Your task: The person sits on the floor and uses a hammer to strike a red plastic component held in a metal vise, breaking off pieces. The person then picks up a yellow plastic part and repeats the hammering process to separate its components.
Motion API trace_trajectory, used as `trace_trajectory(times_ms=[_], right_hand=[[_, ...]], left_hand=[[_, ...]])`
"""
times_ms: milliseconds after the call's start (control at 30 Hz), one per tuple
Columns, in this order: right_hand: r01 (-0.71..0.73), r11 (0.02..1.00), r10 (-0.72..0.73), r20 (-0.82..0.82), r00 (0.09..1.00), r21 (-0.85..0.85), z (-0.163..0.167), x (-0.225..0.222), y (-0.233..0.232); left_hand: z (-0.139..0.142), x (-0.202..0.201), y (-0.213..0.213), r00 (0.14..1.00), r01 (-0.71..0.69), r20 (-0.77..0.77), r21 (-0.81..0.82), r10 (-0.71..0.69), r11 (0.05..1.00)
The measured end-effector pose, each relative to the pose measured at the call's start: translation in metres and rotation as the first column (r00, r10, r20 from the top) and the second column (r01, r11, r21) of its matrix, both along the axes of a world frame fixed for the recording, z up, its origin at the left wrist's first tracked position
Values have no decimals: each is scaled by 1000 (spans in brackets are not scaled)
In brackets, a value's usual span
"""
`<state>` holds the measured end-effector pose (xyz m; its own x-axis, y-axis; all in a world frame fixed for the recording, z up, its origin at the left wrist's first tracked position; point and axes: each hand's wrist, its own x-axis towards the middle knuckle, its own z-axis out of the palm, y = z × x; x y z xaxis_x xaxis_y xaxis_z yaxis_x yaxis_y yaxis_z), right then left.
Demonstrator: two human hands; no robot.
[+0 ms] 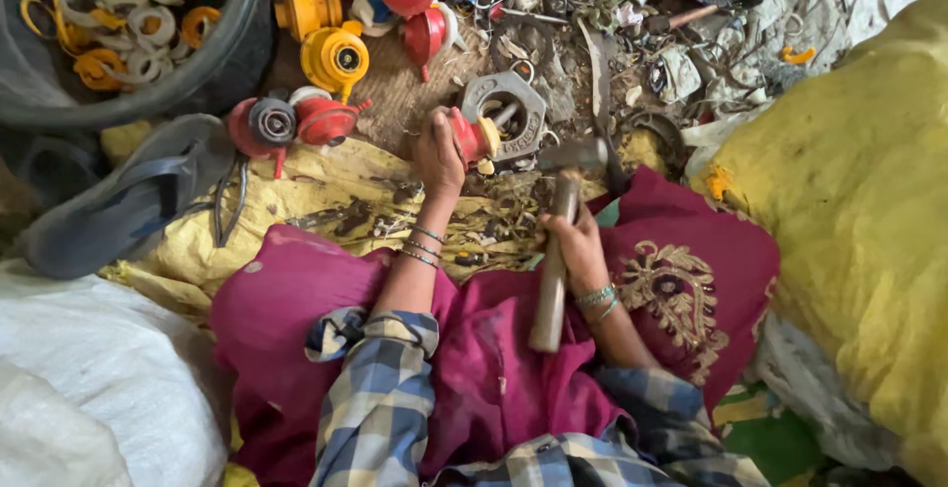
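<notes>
Head view: left hand (437, 154) grips red valve (472, 138) on steel block (506, 114).
Right hand (576, 242): fingers closed round hammer (556, 250).
Risk: blow glances onto left fingers; valve slips.

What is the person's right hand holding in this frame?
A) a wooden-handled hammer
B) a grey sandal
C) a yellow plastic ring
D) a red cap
A: the right hand is wrapped around the wooden handle of a hammer, its metal head up near the grey metal block, while the left hand holds a red and yellow part against that block.
</notes>
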<state>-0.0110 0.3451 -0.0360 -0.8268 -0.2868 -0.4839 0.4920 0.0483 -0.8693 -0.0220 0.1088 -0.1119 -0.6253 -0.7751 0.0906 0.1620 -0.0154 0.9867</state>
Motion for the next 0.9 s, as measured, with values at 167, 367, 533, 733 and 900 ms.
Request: trace_trajectory(times_ms=[167, 367, 533, 733, 900], right_hand=[[-158, 948, 274, -451, 850, 278, 63, 15, -10], [-157, 790, 529, -528, 664, 593, 66, 4, -45], [-176, 740, 572, -469, 673, 649, 70, 4, -53], [44, 934, 307, -858, 411, 355, 159, 20, -16], [24, 999, 21, -879, 477, 37, 190, 22, -27]], left_hand=[[1, -1, -3, 996, -8, 92, -79, 15, 997], [5, -2, 0, 977, -2, 212, -69, 16, 998], [14, -2, -1, 991, -17, 128, -155, 37, 988], [18, 1, 2, 983, -9, 181, -162, 39, 987], [10, 0, 4, 977, -20, 206, -160, 53, 987]])
